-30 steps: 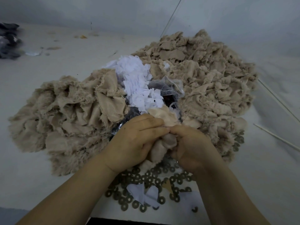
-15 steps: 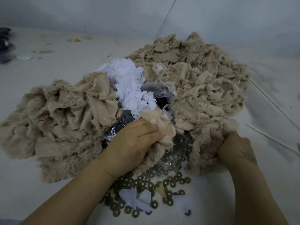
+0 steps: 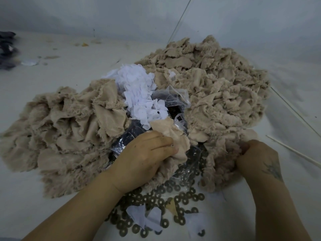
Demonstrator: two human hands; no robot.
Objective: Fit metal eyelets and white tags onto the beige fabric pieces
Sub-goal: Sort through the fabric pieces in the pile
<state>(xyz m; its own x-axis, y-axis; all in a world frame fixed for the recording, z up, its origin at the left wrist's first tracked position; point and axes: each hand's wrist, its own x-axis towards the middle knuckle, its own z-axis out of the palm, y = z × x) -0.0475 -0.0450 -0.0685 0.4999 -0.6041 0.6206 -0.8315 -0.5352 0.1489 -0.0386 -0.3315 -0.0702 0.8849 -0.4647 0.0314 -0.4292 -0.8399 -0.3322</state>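
Note:
A wide heap of frayed beige fabric pieces covers the middle of the white table. White tags lie piled on top at its centre. My left hand grips one beige fabric piece over a clear plastic bag. My right hand pinches into the lower right edge of the heap, its fingertips buried in fabric. Several dark metal eyelets are scattered on the table between my forearms, with loose white tags among them.
Two thin white sticks lie at the right of the table. Dark cloth sits at the far left edge. Small scraps dot the back of the table near the wall.
My right hand let go of the piece held in front of me and moved right into the heap's edge. My left hand kept hold of the beige piece.

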